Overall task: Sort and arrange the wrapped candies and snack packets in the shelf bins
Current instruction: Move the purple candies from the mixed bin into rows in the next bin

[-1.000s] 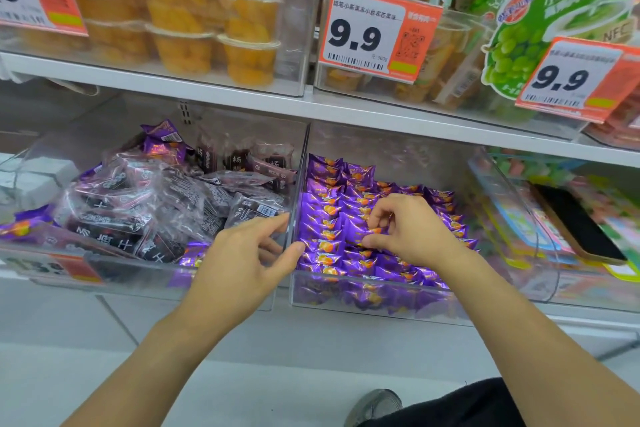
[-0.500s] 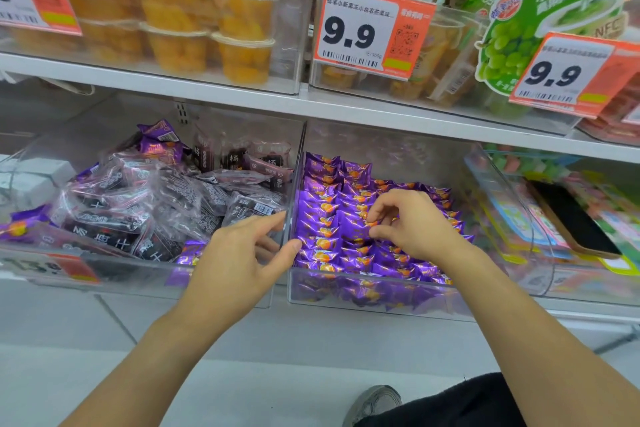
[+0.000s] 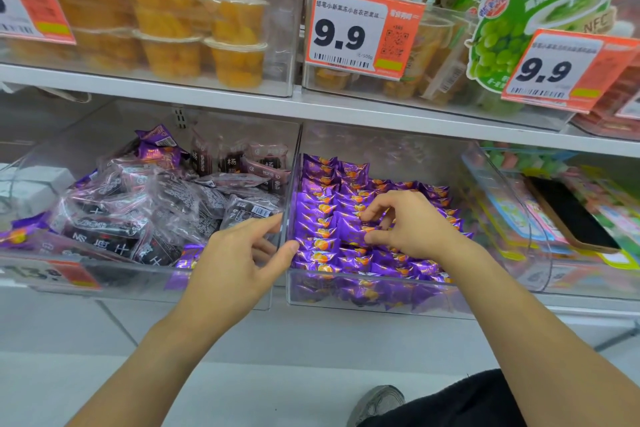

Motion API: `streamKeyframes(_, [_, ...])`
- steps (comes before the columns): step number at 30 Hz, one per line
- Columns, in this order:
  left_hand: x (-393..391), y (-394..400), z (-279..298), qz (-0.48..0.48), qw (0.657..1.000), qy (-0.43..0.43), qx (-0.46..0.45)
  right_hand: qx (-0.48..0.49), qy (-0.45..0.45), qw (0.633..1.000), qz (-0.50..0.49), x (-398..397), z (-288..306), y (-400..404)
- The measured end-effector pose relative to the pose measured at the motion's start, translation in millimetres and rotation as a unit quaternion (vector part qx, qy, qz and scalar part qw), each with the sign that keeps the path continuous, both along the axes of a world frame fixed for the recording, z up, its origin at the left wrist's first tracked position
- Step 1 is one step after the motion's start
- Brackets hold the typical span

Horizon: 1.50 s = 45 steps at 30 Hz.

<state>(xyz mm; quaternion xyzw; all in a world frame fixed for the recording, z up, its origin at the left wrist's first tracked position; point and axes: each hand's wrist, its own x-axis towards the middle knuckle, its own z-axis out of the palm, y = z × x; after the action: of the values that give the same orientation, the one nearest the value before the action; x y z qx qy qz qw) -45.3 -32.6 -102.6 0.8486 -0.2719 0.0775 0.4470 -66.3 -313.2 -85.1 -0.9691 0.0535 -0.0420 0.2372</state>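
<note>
In the purple bin (image 3: 346, 284), right hand (image 3: 412, 225) pinches a candy (image 3: 353, 230), left hand (image 3: 239, 260) relaxed, empty at the divider (image 3: 289, 198); a careless tug could scatter rows.

Bright, even overhead store light falls across the shelf; shadows are soft and faint. White glare streaks run along the clear bin wall (image 3: 290, 191) between the left hand (image 3: 239, 263) and the right hand (image 3: 412, 222), and the purple candy wrappers (image 3: 318, 218) just beyond the fingertips glint sharply. Focus is crisp around the fingers. Above them, the price tag (image 3: 360, 29) reads clearly, while the left tag (image 3: 31, 0) at the frame edge blurs. Wide-angle distortion bows the shelf edge (image 3: 346, 111) and stretches both forearms.
</note>
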Motion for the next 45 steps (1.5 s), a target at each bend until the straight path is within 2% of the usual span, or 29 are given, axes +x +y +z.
streamKeyframes(13, [-1,-1,1,0.014,1.000,0.020,0.002,0.040,0.040,0.998,0.007,-5,4,-4])
streamKeyframes(22, [5,3,9,-0.022,0.992,0.121,0.005,0.044,0.046,0.998,-0.011,-1,6,-2])
streamKeyframes(26, [15,16,16,-0.080,0.982,0.169,0.022,0.026,0.019,0.999,-0.038,-12,20,-9])
streamKeyframes(28, [18,26,27,-0.085,0.986,0.141,0.029,0.029,-0.032,0.998,-0.040,-18,26,-4])
streamKeyframes(33, [44,73,51,0.021,0.997,-0.008,0.080,0.097,-0.176,0.979,0.030,-31,44,64])
streamKeyframes(38, [101,125,33,0.131,0.980,-0.110,0.102,0.132,-0.175,0.961,0.171,-2,58,157])
streamKeyframes(41, [126,135,31,0.134,0.982,-0.045,0.121,0.165,-0.129,0.961,0.179,52,58,206])
streamKeyframes(45, [147,136,22,0.092,0.952,0.043,0.290,0.144,-0.092,0.978,0.118,147,48,243])
